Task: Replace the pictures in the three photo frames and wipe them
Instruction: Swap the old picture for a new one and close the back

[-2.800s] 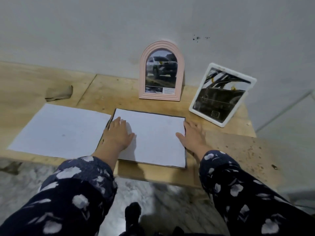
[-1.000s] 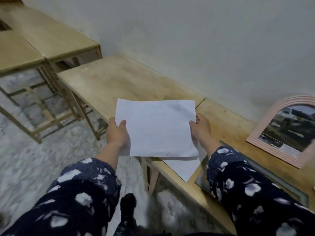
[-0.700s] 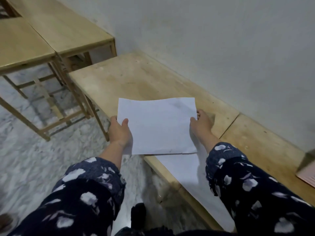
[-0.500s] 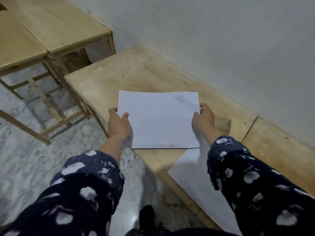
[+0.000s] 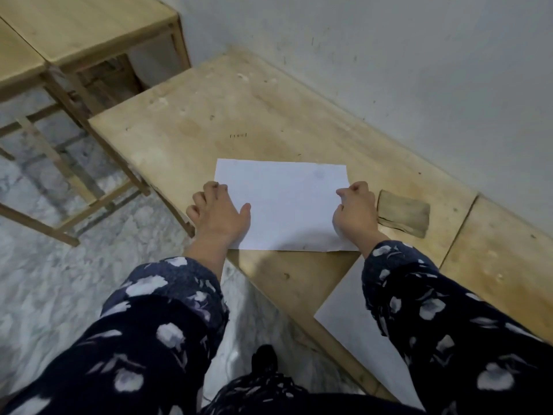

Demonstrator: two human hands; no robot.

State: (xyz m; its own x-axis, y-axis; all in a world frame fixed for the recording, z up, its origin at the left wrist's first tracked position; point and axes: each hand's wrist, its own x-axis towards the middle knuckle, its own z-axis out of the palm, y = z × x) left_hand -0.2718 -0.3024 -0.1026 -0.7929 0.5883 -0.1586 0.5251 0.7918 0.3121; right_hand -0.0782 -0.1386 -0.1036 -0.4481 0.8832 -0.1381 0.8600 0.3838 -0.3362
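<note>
A blank white sheet lies flat on the wooden table, close to its front edge. My left hand holds the sheet's left edge, thumb on top and fingers curled at the edge. My right hand pinches the right edge with curled fingers. A second white sheet lies at the lower right, partly under my right sleeve. A folded brown cloth rests just right of my right hand. No photo frame is in view.
The grey wall runs along the table's far side. Two more wooden tables stand at the upper left, with a gap between them and this one. Marble floor lies below the front edge.
I lifted the white sheet off the frame, carried it left in both hands and lowered it flat onto the table. The view swung left, so the photo frames have left it.
</note>
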